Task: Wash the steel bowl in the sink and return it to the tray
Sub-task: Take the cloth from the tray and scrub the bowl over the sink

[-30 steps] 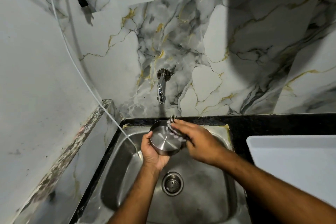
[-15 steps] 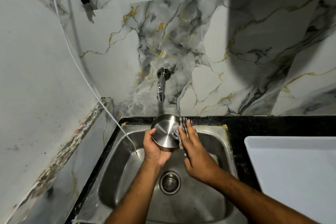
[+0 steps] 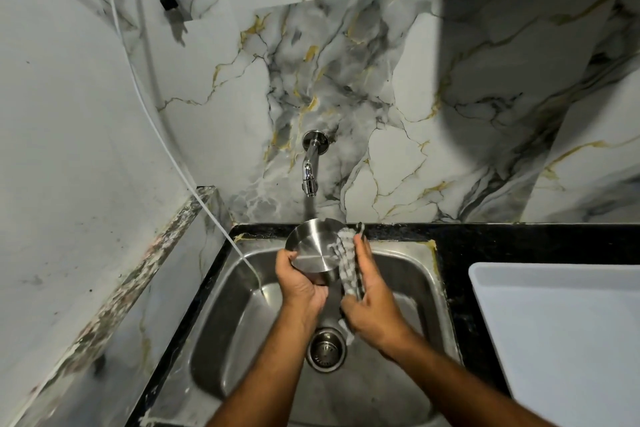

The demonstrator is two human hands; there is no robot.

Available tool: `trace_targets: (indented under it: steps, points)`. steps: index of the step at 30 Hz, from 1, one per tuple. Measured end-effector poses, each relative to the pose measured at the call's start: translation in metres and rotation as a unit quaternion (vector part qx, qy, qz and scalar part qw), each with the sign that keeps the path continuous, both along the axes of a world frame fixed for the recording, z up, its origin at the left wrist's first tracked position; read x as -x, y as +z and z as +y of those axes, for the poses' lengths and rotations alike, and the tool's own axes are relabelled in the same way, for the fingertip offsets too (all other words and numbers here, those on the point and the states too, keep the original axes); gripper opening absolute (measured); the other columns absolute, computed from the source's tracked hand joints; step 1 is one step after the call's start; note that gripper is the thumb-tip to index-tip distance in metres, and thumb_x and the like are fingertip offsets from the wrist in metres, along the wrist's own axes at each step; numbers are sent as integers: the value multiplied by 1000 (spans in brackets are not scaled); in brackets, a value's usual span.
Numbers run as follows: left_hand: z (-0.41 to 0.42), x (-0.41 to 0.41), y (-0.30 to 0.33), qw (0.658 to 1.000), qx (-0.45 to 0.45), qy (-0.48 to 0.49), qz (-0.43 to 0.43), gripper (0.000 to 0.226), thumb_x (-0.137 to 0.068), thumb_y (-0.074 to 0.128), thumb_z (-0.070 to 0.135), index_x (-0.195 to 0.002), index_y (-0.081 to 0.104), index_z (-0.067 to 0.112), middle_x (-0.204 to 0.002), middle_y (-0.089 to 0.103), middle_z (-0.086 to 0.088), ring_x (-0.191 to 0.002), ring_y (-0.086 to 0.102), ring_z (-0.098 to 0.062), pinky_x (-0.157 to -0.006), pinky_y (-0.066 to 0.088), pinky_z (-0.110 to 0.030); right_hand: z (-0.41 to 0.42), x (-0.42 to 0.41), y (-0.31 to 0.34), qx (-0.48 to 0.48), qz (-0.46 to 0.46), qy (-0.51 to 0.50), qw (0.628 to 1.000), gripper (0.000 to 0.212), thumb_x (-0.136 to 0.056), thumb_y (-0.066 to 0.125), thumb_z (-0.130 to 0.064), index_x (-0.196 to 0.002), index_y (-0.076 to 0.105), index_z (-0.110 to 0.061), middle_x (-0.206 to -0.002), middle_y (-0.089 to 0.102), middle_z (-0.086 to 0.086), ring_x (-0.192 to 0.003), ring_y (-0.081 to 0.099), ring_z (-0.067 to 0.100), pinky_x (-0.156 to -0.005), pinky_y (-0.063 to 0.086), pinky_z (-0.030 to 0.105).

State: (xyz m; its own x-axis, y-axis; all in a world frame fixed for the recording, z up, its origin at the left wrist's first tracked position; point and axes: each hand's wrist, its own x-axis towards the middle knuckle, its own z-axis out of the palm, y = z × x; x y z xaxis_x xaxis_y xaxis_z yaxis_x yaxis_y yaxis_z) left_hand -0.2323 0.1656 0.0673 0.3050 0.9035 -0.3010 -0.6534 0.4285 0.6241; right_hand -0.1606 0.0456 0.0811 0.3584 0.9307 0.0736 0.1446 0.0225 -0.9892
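Observation:
The steel bowl (image 3: 313, 248) is held over the sink (image 3: 415, 291) with its round base turned toward me, just under the tap (image 3: 310, 180). My left hand (image 3: 301, 284) grips the bowl from below and the left. My right hand (image 3: 369, 295) holds a grey-and-white soapy scrub cloth (image 3: 348, 262) pressed against the bowl's right side. A thin stream seems to fall from the tap onto the bowl's far rim. The white tray (image 3: 561, 333) lies on the counter at the right.
The sink drain (image 3: 325, 350) sits below my wrists. A white cord (image 3: 166, 149) runs down the left wall into the sink's left corner. A black plug (image 3: 166, 2) hangs on the wall at upper left. Black counter edges (image 3: 485, 239) frame the sink.
The bowl has risen toward the tap. My right hand has slid from across the bowl's top to its right side, wiping with the cloth.

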Motion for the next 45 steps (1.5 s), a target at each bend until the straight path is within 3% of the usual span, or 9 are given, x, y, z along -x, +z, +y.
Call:
trace_targets:
  steps: [3,6,13,21,25,30,34,39,45]
  points:
    - [-4,0,3,999,16,11,-29,39,-80,42,26,-97,65,0,-79,69,-18,-76,69,-33,-66,59,-41,-3,11,-4,-9,-124,10,992,114,-79,49,14,-144,-16,-54,-161,-28,-18,-151,-5,8,-92,28,-9]
    - [-6,6,0,1000,-19,8,2,36,-85,40,23,-81,71,6,-73,64,-14,-64,66,-23,-55,56,-31,5,4,4,-15,-253,-18,967,116,-79,49,14,-146,-26,-45,-159,-35,-17,-151,-18,13,-94,14,-12]
    - [-4,8,16,996,-41,7,-84,45,-81,52,38,-112,61,6,-104,59,-18,-103,56,-35,-94,42,-44,1,3,6,-35,-384,-29,922,115,-81,51,11,-146,-25,-44,-158,-37,-17,-151,-21,13,-110,24,17]
    - [-13,-6,36,996,-69,-11,-63,32,-87,50,39,-97,70,16,-98,70,-16,-91,68,-31,-81,56,-43,0,15,10,-110,-440,-84,887,84,-86,44,-6,-157,3,-20,-166,-1,13,-152,-5,41,-114,31,60]
    - [-30,-2,33,986,-131,-91,41,65,-85,59,58,-128,58,10,-127,63,-25,-119,59,-40,-101,47,-57,1,3,13,-142,-405,-153,890,80,-81,55,-1,-153,23,-13,-164,14,18,-151,9,43,-121,12,42]
    - [-11,32,30,940,-301,-155,47,81,-71,74,61,-125,43,10,-119,65,-16,-111,59,-37,-95,46,-61,6,-14,21,-164,-329,-131,921,116,-65,57,23,-157,15,-33,-167,11,2,-154,11,22,-122,12,17]
    - [-9,30,33,870,-400,-116,264,88,-60,55,87,-111,51,16,-104,59,-22,-95,58,-30,-88,50,-50,4,-23,16,-146,-263,-132,944,114,-69,55,24,-154,17,-41,-166,12,-4,-152,10,3,-113,18,3]
    - [-13,29,36,730,-507,-8,458,70,-72,48,82,-76,48,13,-75,49,-8,-69,46,-20,-60,41,-29,9,-10,7,-123,-353,-106,922,107,-65,57,22,-156,23,-22,-168,8,4,-155,4,26,-119,1,11]
    - [-20,25,48,744,-476,-190,429,22,-98,49,25,-77,54,27,-70,53,12,-62,48,0,-61,40,-22,9,-34,4,-76,-336,-148,927,99,-69,55,23,-154,28,-20,-167,10,5,-153,13,26,-120,24,35]
